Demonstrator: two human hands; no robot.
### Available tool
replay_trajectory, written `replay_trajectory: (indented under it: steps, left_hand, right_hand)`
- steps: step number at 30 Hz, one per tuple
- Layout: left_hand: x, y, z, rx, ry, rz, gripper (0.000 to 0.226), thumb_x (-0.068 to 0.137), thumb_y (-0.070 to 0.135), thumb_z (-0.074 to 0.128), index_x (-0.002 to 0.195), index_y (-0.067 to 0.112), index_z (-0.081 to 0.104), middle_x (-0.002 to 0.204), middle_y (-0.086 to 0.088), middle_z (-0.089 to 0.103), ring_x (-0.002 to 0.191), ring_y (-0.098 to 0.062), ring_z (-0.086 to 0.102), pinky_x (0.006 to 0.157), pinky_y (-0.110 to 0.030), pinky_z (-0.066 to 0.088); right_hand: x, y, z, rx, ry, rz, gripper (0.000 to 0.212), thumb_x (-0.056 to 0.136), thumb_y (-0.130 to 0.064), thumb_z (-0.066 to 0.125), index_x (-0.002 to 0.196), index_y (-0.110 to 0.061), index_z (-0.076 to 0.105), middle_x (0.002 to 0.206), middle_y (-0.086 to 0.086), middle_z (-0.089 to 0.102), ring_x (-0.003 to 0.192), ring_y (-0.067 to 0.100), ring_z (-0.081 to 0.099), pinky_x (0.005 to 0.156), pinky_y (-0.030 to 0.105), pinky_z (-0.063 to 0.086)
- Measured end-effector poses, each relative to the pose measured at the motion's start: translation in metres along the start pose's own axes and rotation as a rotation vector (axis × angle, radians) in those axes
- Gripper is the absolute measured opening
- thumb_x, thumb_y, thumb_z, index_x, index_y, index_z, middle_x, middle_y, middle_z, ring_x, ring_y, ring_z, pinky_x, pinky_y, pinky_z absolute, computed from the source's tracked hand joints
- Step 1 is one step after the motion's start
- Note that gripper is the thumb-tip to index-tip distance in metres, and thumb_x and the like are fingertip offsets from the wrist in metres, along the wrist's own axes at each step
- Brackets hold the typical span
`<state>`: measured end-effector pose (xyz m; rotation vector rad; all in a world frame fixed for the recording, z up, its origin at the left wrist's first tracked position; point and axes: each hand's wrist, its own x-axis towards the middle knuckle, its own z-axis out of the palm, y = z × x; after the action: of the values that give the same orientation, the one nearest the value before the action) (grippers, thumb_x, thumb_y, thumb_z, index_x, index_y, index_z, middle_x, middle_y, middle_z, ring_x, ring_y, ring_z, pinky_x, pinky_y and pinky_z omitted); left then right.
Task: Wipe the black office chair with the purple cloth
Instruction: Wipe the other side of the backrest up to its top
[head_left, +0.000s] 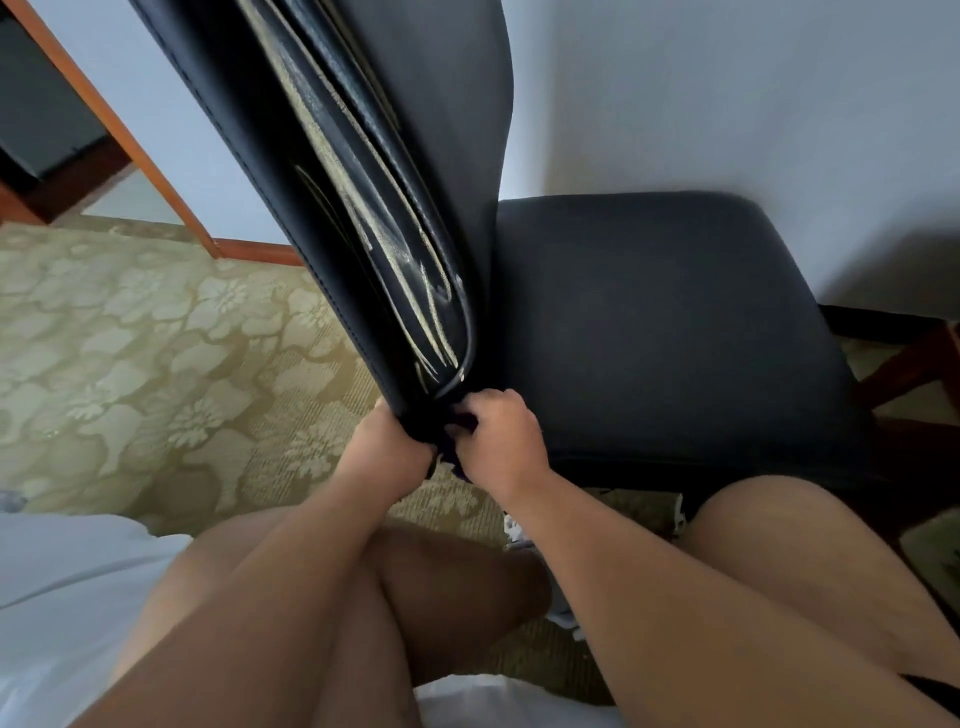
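Observation:
The black office chair (665, 322) fills the middle of the head view, its leather backrest (332, 171) rising toward the camera and its fabric seat spreading right. My left hand (387, 452) grips the backrest's lower left edge. On the right of that edge, my right hand (501, 441) presses the purple cloth (460, 467) against the backrest's bottom. Only a small dark purple fold of cloth shows between and under my hands; the rest is hidden.
A beige floral carpet (156, 353) covers the floor to the left. White bedding (67, 597) lies at the lower left. My bare knees are in front of the chair. A white wall (727, 93) stands behind, with wooden trim (130, 140) at the left and a dark wooden frame (904, 374) at the right.

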<state>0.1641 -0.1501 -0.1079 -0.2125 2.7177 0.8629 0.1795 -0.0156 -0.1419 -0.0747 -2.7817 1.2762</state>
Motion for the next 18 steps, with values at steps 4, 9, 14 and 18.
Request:
replay_trajectory:
  steps: [4,9,14,18]
  left_hand:
    - [0.001,0.001,-0.002,0.001,0.011,0.007,0.027,0.085,0.012,0.069,0.112,0.011,0.064,0.081,0.006,0.061,0.069,-0.006,0.054,0.053,-0.024,0.040]
    - [0.006,0.003,-0.006,-0.010,0.004,-0.027,0.019,0.083,0.009,0.068,0.102,0.009,0.068,0.083,-0.001,0.069,0.068,-0.008,0.059,0.050,-0.022,0.039]
    - [0.004,0.003,-0.005,0.019,0.025,-0.007,0.025,0.082,0.003,0.063,0.107,0.008,0.062,0.077,0.003,0.058,0.065,-0.009,0.054,0.049,-0.022,0.036]
    - [0.002,0.003,-0.005,0.006,0.020,-0.010,0.030,0.084,0.007,0.070,0.113,0.011,0.062,0.084,0.004,0.060,0.072,-0.013,0.056,0.053,-0.023,0.038]
  right_hand:
    - [0.006,0.001,-0.007,-0.228,-0.060,-0.045,0.021,0.088,-0.022,0.065,0.106,-0.022,0.075,0.104,-0.003,0.067,0.103,0.024,0.054,0.085,0.042,0.050]
    - [0.000,0.003,-0.005,0.240,0.191,0.134,0.018,0.087,-0.028,0.069,0.104,-0.024,0.074,0.098,-0.007,0.067,0.094,0.015,0.063,0.082,0.038,0.056]
    - [-0.016,-0.006,0.007,0.242,0.138,-0.035,0.024,0.090,-0.025,0.070,0.113,-0.017,0.073,0.107,-0.004,0.068,0.104,0.017,0.056,0.092,0.033,0.048]
    - [-0.005,-0.002,0.000,-0.377,-0.045,-0.160,0.021,0.090,-0.022,0.064,0.109,-0.025,0.073,0.107,-0.003,0.065,0.104,0.024,0.051,0.084,0.038,0.045]
